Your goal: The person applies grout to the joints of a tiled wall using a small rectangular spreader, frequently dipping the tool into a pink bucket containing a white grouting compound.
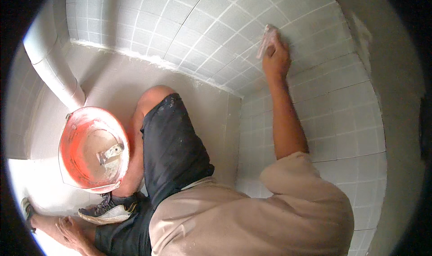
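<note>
My right hand (276,60) reaches up to the grey tiled wall (216,33), its fingers closed round a flat, pale pinkish pad (268,36) smeared with white. The pad is against or very close to the tiles; its exact kind is unclear. White lines run between the tiles, and a whitish haze lies around my hand. At the lower left, my left hand (69,231) rests on my bare lower leg with its fingers spread, holding nothing. Nearer the middle stands a red bucket (67,152) with pale, grout-like paste (96,143) inside. A smeared scraper (110,154) leans in it.
A white pipe (51,69) comes down at the left behind the bucket. My bent knee (155,98) lies between bucket and wall. Another tiled wall (315,121) meets the first at a corner, with bare plaster (396,98) at the right. The floor (108,67) is dusty grey.
</note>
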Action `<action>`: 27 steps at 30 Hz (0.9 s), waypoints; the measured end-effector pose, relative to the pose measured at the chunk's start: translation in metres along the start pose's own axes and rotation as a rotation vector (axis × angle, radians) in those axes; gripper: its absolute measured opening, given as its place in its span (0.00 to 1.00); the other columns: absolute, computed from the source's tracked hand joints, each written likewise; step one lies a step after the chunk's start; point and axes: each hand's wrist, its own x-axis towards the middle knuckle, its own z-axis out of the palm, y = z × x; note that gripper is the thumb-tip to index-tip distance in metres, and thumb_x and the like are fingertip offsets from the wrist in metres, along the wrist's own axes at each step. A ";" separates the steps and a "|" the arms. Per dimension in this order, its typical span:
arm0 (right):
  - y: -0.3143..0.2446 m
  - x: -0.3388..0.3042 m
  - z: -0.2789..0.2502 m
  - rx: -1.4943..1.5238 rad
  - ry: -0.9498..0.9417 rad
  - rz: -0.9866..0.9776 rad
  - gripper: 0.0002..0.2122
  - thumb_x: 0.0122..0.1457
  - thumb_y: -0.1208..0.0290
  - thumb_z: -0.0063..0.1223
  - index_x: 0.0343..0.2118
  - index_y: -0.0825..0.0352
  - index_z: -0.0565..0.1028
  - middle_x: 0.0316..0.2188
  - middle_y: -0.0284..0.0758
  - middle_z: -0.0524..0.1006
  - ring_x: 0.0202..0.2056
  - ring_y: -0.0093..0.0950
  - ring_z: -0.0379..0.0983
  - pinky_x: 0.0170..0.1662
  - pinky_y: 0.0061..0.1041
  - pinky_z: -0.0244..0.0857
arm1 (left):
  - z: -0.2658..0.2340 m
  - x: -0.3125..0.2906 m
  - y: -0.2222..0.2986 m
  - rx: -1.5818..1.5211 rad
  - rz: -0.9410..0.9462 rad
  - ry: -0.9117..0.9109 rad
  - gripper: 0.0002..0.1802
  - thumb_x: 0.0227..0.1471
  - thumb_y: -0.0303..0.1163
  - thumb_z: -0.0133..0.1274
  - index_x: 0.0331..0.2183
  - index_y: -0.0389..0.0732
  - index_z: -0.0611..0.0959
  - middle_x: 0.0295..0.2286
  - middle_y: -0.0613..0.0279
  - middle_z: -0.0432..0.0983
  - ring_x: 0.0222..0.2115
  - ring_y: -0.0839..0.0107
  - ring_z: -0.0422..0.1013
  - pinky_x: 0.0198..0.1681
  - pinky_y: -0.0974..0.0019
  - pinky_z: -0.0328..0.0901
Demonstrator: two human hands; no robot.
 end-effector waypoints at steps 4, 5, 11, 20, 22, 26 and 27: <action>-0.009 -0.022 0.025 -0.128 -0.129 0.069 0.24 0.54 0.73 0.51 0.56 0.65 0.69 0.49 0.51 0.73 0.48 0.52 0.71 0.52 0.44 0.66 | -0.007 -0.001 -0.001 0.022 -0.029 0.007 0.19 0.53 0.38 0.55 0.43 0.35 0.80 0.44 0.53 0.76 0.48 0.59 0.70 0.54 0.60 0.62; 0.004 -0.046 0.044 -0.132 -0.165 0.028 0.24 0.54 0.74 0.50 0.56 0.66 0.69 0.49 0.52 0.73 0.48 0.52 0.71 0.52 0.44 0.66 | -0.003 -0.003 0.005 0.008 -0.027 0.001 0.19 0.53 0.38 0.55 0.43 0.35 0.80 0.44 0.52 0.76 0.48 0.59 0.70 0.54 0.60 0.62; 0.020 -0.110 0.080 -0.034 -0.329 0.231 0.23 0.55 0.76 0.48 0.57 0.69 0.68 0.50 0.53 0.72 0.49 0.52 0.70 0.52 0.44 0.66 | -0.011 -0.010 0.008 0.023 -0.047 0.023 0.18 0.53 0.37 0.54 0.42 0.34 0.79 0.42 0.52 0.76 0.46 0.58 0.70 0.53 0.60 0.62; 0.006 -0.173 0.142 -0.015 -0.314 0.235 0.23 0.55 0.77 0.46 0.56 0.73 0.68 0.52 0.53 0.72 0.50 0.50 0.70 0.54 0.42 0.64 | -0.015 -0.004 0.015 -0.016 -0.006 -0.018 0.17 0.54 0.36 0.54 0.41 0.33 0.79 0.41 0.51 0.75 0.44 0.58 0.70 0.50 0.59 0.63; 0.010 -0.179 0.153 0.267 -0.683 0.595 0.21 0.58 0.71 0.47 0.56 0.67 0.70 0.50 0.50 0.75 0.49 0.45 0.73 0.51 0.37 0.67 | -0.007 -0.012 -0.002 -0.088 0.038 -0.047 0.17 0.54 0.36 0.54 0.40 0.32 0.79 0.41 0.51 0.75 0.43 0.57 0.70 0.49 0.59 0.64; 0.011 -0.215 0.207 0.602 -0.265 0.899 0.20 0.60 0.69 0.48 0.56 0.63 0.71 0.46 0.44 0.78 0.46 0.39 0.75 0.48 0.32 0.69 | 0.019 -0.041 -0.056 -0.412 0.144 -0.162 0.17 0.54 0.36 0.53 0.40 0.32 0.79 0.40 0.51 0.75 0.42 0.57 0.70 0.48 0.59 0.64; 0.019 -0.221 0.218 0.814 -0.129 1.114 0.19 0.60 0.70 0.48 0.56 0.62 0.71 0.43 0.42 0.79 0.44 0.36 0.76 0.46 0.31 0.69 | 0.014 -0.048 -0.052 -0.509 0.114 -0.143 0.18 0.55 0.37 0.54 0.42 0.32 0.79 0.42 0.51 0.75 0.44 0.58 0.70 0.50 0.60 0.64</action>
